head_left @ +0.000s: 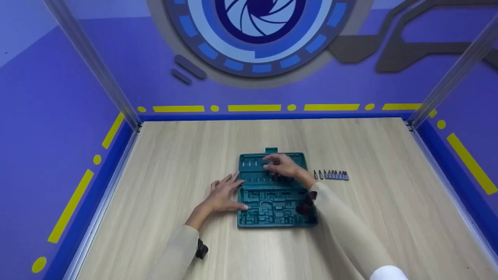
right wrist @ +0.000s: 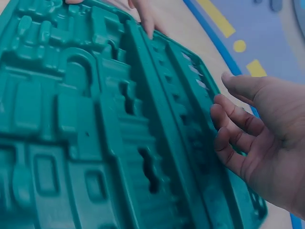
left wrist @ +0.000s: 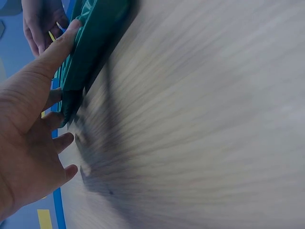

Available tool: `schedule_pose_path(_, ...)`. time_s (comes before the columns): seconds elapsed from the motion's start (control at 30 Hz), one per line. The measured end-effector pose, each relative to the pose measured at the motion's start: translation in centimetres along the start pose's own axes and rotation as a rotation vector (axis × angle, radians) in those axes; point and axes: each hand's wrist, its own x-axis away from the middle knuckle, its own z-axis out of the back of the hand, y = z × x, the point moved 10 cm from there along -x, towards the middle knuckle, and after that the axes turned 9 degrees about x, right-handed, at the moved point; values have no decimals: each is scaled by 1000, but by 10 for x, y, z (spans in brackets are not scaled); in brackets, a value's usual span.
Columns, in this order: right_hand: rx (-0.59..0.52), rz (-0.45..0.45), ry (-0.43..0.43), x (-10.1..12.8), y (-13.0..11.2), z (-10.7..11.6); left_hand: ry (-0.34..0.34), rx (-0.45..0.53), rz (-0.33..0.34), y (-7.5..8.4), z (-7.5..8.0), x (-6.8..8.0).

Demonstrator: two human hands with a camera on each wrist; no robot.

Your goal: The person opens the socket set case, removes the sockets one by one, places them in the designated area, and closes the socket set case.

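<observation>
A green plastic tool case (head_left: 268,208) lies unfolded on the wooden table, its moulded slots facing up. Several small metal screwdriver bits (head_left: 249,163) stand in the slots at the upper left of its far half; the right wrist view shows shiny bits (right wrist: 194,70) there too. My left hand (head_left: 223,195) rests against the case's left edge, thumb on the near half and fingers spread toward the far half. Over the far half hovers my right hand (head_left: 283,165), its fingers loosely bent. In the right wrist view nothing shows between that hand's thumb and fingers (right wrist: 233,114).
To the right of the case, more screwdriver bits (head_left: 335,175) lie in a row on the table (head_left: 381,217). Blue-purple walls (head_left: 155,85) with yellow marks enclose the table at the back and both sides. A latch tab (head_left: 271,149) sticks out from the case's far edge.
</observation>
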Motion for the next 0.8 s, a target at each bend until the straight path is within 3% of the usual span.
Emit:
schedule_pose_path(0.13, 18, -20, 10, -10, -4, -13, 7, 3, 6, -1, 1, 5)
schedule_pose_path(0.33, 83, -65, 61, -19, -9, -13, -1, -9, -12, 4, 0, -2)
schedule_pose_path(0.6, 195, -212, 3, -26, -6, -20, -13, -13, -29, 6, -2, -3)
schedule_pose_path(0.8, 216, -258, -12, -28, -7, -25, -11, 4, -17, 2, -1, 0)
